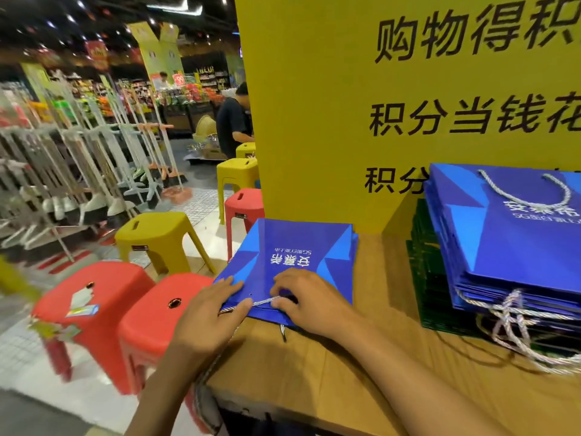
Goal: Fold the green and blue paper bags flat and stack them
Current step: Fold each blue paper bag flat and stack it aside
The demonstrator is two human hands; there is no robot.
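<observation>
A flattened blue paper bag [292,262] lies on the near left corner of the wooden table [361,366], its left edge hanging a little past the table's side, printed white characters facing up. Both bare hands press down on its near edge. The left hand [213,316] lies flat with its fingers [229,287] spread apart across the bag's near left corner, the thumb resting on the silver rope handle [261,302] that runs along the bag's mouth. The right hand [309,298] sits just beside it to the right, its fingers curled loosely and bent down onto the paper at the handle; they touch the bag without closing around anything that shows. To the right, well apart from this bag, a stack of flat blue bags [509,240] rests tilted on a pile of dark green bags [430,278], with rope handles trailing over the near edge. A tall yellow sign [330,121] with black characters stands at the far side of the table. Left of the table, red stools [94,303] and yellow stools [157,234] stand on the shop floor, with racks of brooms [94,158] beyond and a person in dark clothes [234,121] farther back.
</observation>
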